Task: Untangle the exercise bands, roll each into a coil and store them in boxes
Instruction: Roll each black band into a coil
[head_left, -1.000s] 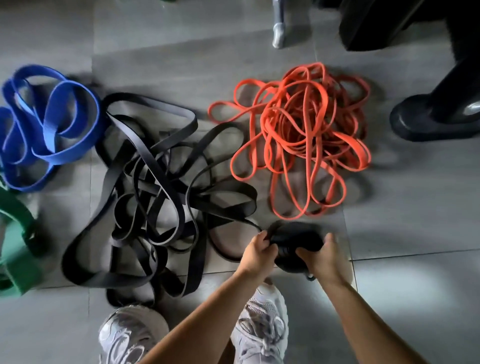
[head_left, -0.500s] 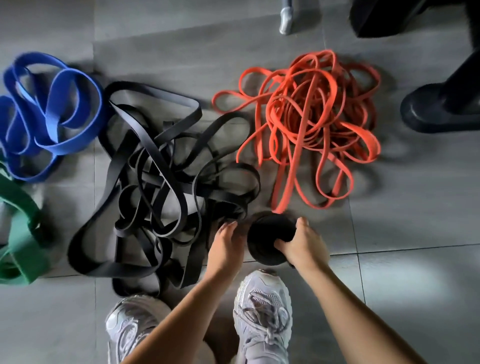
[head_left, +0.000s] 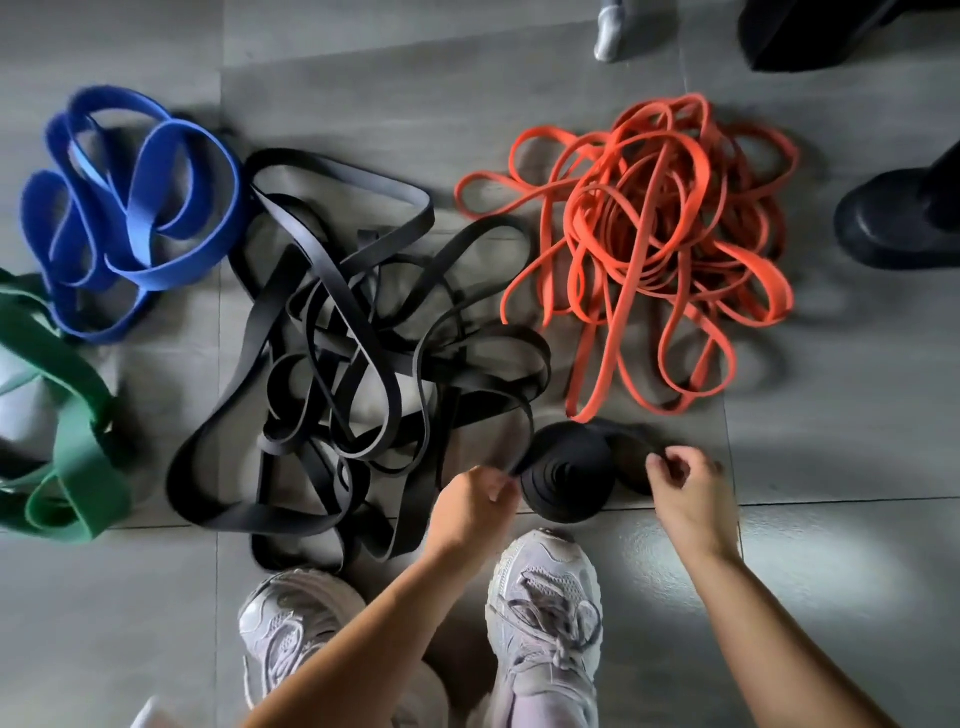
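A partly rolled black band coil (head_left: 566, 475) lies on the floor tiles just ahead of my right shoe, its inner turns pushed out of line. My left hand (head_left: 475, 501) pinches the loose black strand (head_left: 523, 441) that runs from the coil into the tangled black band pile (head_left: 358, 358). To the right of the coil, my right hand (head_left: 688, 491) has its fingers curled beside a dark piece of band (head_left: 631, 457). Whether it grips that piece is unclear. No boxes are in view.
An orange band tangle (head_left: 649, 249) lies behind the coil, a blue one (head_left: 130, 208) at the far left and a green one (head_left: 67, 431) at the left edge. My shoes (head_left: 545, 613) stand at the bottom. Black equipment bases (head_left: 893, 223) sit at the right.
The coil went from between both hands to lying on the floor with its turns slipped. My right hand came off it to the right. My left hand now pinches the loose strand.
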